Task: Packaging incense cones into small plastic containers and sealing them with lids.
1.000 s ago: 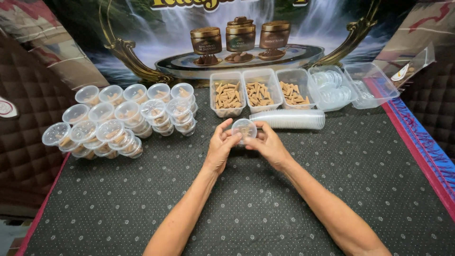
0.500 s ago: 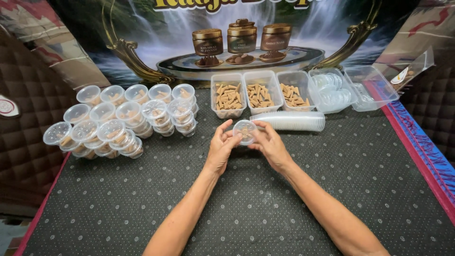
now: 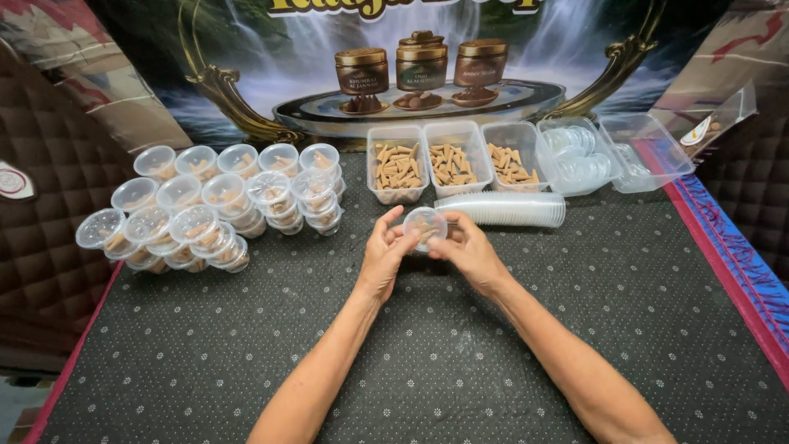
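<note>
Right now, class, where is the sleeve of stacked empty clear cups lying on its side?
In the head view, the sleeve of cups lies right of centre on the dotted mat, just in front of the three trays of brown cones and behind the right hand.

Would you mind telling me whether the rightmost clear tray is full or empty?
Empty: the rightmost clear tray shows only its bare see-through bottom.

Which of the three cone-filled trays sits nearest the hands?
The left tray, directly behind the left hand and the small clear cup both hands hold; the other two sit further right.
</note>
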